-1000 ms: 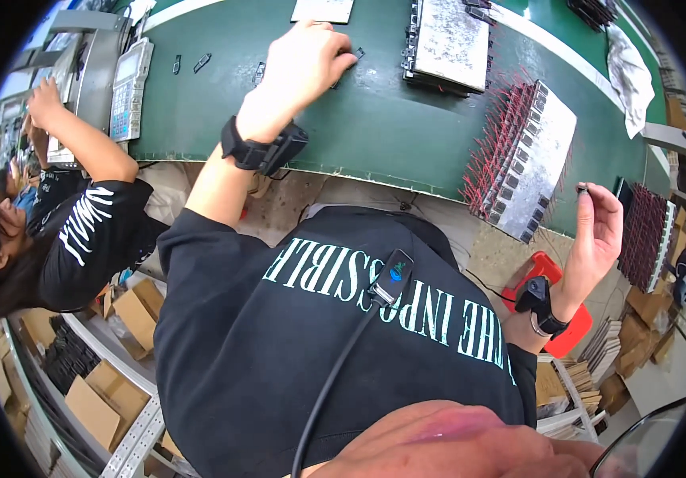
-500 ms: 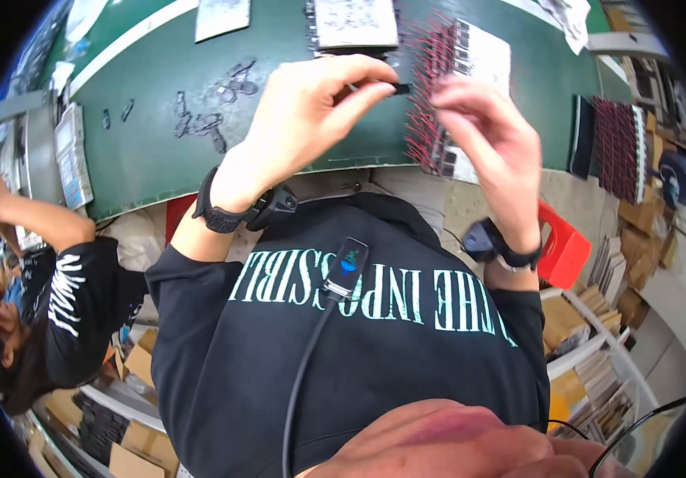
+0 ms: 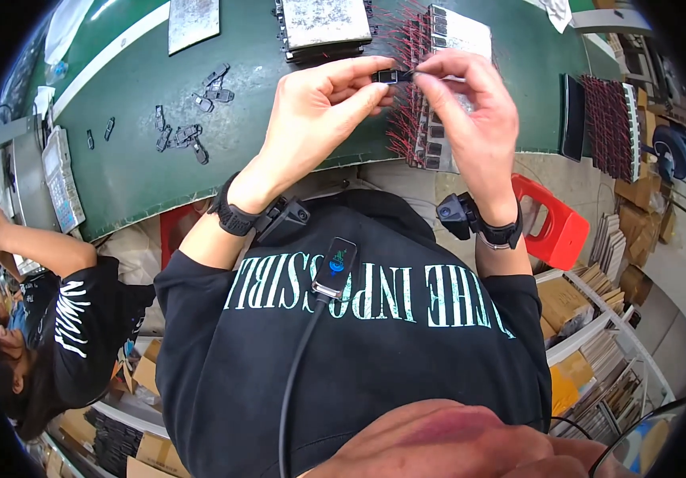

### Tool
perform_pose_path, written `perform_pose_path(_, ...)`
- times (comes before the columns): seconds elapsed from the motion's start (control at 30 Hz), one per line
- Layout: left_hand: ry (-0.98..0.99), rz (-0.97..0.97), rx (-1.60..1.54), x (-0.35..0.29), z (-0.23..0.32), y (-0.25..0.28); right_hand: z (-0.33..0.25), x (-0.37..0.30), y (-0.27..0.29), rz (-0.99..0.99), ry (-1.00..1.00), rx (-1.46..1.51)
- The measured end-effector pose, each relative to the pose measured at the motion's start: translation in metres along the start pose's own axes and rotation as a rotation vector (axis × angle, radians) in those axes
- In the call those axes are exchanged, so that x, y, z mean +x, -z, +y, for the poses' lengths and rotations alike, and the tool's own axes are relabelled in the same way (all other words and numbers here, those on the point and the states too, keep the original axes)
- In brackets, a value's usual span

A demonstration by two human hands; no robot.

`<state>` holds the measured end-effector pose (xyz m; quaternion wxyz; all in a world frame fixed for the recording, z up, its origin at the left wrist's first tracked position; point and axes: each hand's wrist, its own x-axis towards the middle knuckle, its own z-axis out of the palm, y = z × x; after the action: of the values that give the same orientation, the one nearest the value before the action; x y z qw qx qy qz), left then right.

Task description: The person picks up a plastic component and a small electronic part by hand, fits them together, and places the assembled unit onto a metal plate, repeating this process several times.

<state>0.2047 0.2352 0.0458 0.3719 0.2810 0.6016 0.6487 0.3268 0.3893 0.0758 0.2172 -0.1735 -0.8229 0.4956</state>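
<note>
My left hand (image 3: 323, 103) is closed, pinching a small black rectangular plastic part (image 3: 388, 77) between thumb and fingertips. At the part's right end, my right hand (image 3: 470, 95) closes in a pinch on a thin dark piece (image 3: 408, 75); I cannot make out whether it is a wire or part of the housing. Just below and behind the right hand lies a light plate lined with black parts bearing red wires (image 3: 405, 119), partly hidden by the fingers. Several loose black parts (image 3: 186, 134) are scattered on the green table (image 3: 279, 179) left of my left hand.
A metal plate (image 3: 327, 22) rests on a stack of black parts behind the hands, and another flat plate (image 3: 194, 25) lies farther left. More red-wired parts (image 3: 610, 127) stand at the right. A red stool (image 3: 554, 227) is below the table's right side. A co-worker (image 3: 56, 295) sits at left.
My right hand has moved in to the part in my left hand, and its fingers have closed at the part's end. The part has turned to show its rectangular face. The view has shifted slightly.
</note>
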Motion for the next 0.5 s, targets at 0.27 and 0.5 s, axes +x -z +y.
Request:
perform_pose_path(0.27, 0.046, -0.004, -0.035, 0.0, -0.002, -0.003, -0.002, 0.0, -0.007, -0.048, 0.109, -0.088)
perform_pose_path(0.5, 0.027, -0.039, -0.015, -0.002, 0.002, -0.005, -0.003, 0.001, 0.004, -0.168, -0.004, -0.06)
